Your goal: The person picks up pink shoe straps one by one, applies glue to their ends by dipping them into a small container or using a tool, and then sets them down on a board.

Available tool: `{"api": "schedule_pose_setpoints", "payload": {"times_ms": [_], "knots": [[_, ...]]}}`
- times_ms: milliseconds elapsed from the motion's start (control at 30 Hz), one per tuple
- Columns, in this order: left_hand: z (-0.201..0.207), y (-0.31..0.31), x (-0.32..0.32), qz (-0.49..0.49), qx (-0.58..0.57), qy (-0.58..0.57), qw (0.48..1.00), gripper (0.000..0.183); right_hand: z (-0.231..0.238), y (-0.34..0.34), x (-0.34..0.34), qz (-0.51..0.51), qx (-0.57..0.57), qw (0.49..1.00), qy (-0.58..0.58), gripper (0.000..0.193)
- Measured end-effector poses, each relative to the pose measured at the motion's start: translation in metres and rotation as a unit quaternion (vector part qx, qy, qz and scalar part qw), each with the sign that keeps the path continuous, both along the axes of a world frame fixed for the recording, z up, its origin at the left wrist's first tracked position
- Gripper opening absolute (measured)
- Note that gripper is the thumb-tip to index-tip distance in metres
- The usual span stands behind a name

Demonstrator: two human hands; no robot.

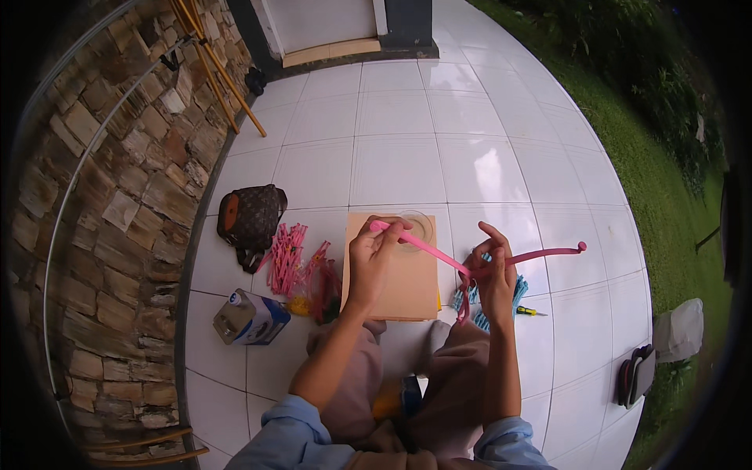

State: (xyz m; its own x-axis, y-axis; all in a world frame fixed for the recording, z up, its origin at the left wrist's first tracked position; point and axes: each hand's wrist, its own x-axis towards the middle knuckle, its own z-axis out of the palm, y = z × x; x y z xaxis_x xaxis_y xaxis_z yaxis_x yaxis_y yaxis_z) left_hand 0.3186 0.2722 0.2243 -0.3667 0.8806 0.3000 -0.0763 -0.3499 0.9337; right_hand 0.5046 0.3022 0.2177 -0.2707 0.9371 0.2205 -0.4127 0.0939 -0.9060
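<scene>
My left hand pinches the rounded end of a long pink strip, which stretches taut over to my right hand. The fingers of the right hand close on the strips where they meet. From there a darker pink length with a knobbed end sticks out to the right, and another piece dangles below. Beneath my hands lies a tan board with a round clear glass dish at its far edge. Light blue strips lie on the floor behind and beside my right hand, partly hidden.
Pink strips are heaped left of the board, near a brown patterned bag and a blue-and-grey can. A yellow-handled tool lies at right. Farther right are a dark wallet-like item and a white plastic bag.
</scene>
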Motion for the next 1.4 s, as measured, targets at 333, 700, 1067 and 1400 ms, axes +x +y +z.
{"api": "schedule_pose_setpoints", "payload": {"times_ms": [333, 700, 1067, 1400], "knots": [[-0.129, 0.023, -0.031, -0.109, -0.201, 0.016, 0.973, 0.018, -0.109, 0.043, 0.034, 0.137, -0.138, 0.971, -0.138, 0.061], [-0.072, 0.039, -0.054, -0.162, -0.035, -0.172, 0.971, 0.056, -0.091, 0.045, 0.028, 0.188, -0.115, 0.955, -0.199, 0.046], [-0.051, 0.032, 0.015, -0.198, -0.025, -0.022, 0.980, 0.045, -0.048, 0.017, 0.026, 0.139, -0.065, 0.974, -0.167, 0.035], [-0.068, 0.032, 0.044, -0.094, -0.058, -0.242, 0.964, 0.023, -0.076, -0.012, -0.005, 0.084, -0.015, 0.965, -0.250, 0.031]]}}
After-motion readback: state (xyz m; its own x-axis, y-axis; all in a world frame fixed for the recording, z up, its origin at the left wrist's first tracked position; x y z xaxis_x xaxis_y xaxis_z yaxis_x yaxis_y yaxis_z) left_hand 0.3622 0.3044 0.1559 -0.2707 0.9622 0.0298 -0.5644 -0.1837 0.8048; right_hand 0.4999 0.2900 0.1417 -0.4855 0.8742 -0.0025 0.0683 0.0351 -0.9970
